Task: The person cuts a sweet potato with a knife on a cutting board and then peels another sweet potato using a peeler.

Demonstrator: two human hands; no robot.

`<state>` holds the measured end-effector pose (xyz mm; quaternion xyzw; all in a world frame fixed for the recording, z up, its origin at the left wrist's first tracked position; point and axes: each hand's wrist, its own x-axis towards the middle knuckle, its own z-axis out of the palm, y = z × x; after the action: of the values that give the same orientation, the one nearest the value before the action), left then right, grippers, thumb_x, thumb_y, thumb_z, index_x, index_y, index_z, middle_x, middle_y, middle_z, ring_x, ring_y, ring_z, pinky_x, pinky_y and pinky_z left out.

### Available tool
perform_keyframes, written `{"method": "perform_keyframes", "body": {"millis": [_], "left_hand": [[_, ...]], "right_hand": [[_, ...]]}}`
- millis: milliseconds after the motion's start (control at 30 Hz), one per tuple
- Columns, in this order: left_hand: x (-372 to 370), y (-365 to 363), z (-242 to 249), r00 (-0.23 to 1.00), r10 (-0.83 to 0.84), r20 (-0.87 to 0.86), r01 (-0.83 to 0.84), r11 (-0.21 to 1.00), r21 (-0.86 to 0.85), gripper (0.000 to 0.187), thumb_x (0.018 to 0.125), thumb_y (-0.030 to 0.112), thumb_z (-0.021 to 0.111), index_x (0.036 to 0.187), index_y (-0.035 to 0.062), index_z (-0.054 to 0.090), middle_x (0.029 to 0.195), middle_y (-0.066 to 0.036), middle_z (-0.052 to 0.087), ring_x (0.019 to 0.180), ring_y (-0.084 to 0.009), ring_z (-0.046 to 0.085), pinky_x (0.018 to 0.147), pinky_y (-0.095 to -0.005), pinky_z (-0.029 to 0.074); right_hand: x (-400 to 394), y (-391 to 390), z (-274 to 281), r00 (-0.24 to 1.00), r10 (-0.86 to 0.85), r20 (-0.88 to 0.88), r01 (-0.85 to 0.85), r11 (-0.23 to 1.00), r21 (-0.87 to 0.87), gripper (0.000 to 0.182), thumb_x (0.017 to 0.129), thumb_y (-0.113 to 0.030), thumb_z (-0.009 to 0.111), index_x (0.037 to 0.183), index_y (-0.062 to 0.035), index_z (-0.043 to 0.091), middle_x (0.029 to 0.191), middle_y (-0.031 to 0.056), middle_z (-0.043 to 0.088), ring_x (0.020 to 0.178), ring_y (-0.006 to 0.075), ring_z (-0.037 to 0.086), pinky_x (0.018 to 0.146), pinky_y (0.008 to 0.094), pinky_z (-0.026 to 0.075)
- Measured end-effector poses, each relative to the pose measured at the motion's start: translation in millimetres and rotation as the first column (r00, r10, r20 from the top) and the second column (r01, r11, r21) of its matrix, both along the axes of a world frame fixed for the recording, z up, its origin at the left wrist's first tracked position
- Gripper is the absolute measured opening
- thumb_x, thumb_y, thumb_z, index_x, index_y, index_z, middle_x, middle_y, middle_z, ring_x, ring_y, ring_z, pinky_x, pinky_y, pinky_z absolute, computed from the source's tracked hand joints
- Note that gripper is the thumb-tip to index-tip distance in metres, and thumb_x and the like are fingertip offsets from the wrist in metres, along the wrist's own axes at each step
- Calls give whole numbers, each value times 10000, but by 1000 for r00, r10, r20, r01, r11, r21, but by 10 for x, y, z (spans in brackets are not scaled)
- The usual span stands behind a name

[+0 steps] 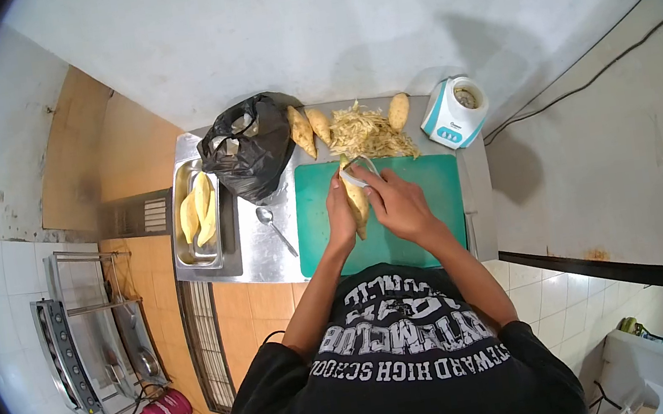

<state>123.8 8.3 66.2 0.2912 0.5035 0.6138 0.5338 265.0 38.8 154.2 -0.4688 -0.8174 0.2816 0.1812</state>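
Over the green cutting board [425, 220], my left hand [339, 210] is closed around a partly peeled sweet potato [358, 208]. Its upper part shows pale yellow flesh, while brownish skin covers the lower end. My right hand [398, 202] grips a white peeler [353, 176], whose head lies against the upper part of the sweet potato. Just beyond the board's far edge is a heap of peelings [368, 131]. Unpeeled sweet potatoes lie beside it, two to the left [302, 133] and one to the right [398, 111].
A steel tray [217, 222] at the left holds peeled sweet potatoes [196, 208]. Near it stand a black plastic bag [260, 170] and a spoon [276, 229] lying on the steel counter [259, 258]. A white and blue blender base [453, 114] occupies the back right, against the wall.
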Motion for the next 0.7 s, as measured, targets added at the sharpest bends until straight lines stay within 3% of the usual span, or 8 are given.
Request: {"method": "perform_keyframes", "body": {"millis": [233,333,433,500,533,600,700], "left_hand": [[6,-19,91,998,41,39,-41,999,-7,604,1125,430,252,1495,-24,397,1388,-164,553,1257,-233,543,1058,-347,433],[9,4,79,998,19,58,-18,1000,-23,562,1121,435,269,1444,7,440,1298,-126,593,1162,-205,589,984,-353,486],[-2,20,14,981,-51,187,55,998,-18,540,1112,465,295,1405,50,480,1216,-89,618,1072,-201,612,913,-355,513],[32,20,177,927,-3,376,24,998,-52,533,1102,479,307,1362,60,509,1155,-77,636,949,-172,621,808,-360,541],[16,26,175,928,-3,374,24,998,-53,533,1102,479,307,1362,60,509,1155,-77,636,949,-172,621,808,-360,541],[-10,23,165,864,-3,504,48,996,-76,507,1090,492,344,1346,89,513,1129,-68,630,922,-179,619,769,-370,550],[-50,-1,227,818,-46,573,66,998,-15,502,1094,475,350,1359,77,505,1127,-68,625,929,-180,622,773,-361,547]], "right_hand": [[1,-46,-55,999,21,50,-22,1000,9,460,1017,-230,517,1476,-260,518,957,174,602,784,399,637,701,506,524],[36,-4,-14,999,13,35,-13,1000,-19,459,1013,-217,519,1472,-238,523,955,167,608,794,404,637,703,502,517],[57,78,50,996,8,-86,-7,1000,12,450,1016,-177,529,1465,-202,536,994,172,642,769,363,639,721,452,520],[65,101,155,963,-46,-267,32,998,-57,441,1020,-132,542,1459,-173,547,1118,180,683,746,275,630,737,378,518],[72,110,188,962,-46,-269,32,998,-58,441,1020,-132,542,1459,-173,547,1118,180,683,746,275,630,737,378,518],[99,101,216,943,-94,-319,48,988,-149,438,1015,-151,537,1453,-167,546,1043,192,670,840,349,657,760,436,515],[126,82,158,930,-100,-353,41,984,-173,423,1026,-149,539,1449,-153,552,1054,193,676,797,313,649,744,406,517]]}}
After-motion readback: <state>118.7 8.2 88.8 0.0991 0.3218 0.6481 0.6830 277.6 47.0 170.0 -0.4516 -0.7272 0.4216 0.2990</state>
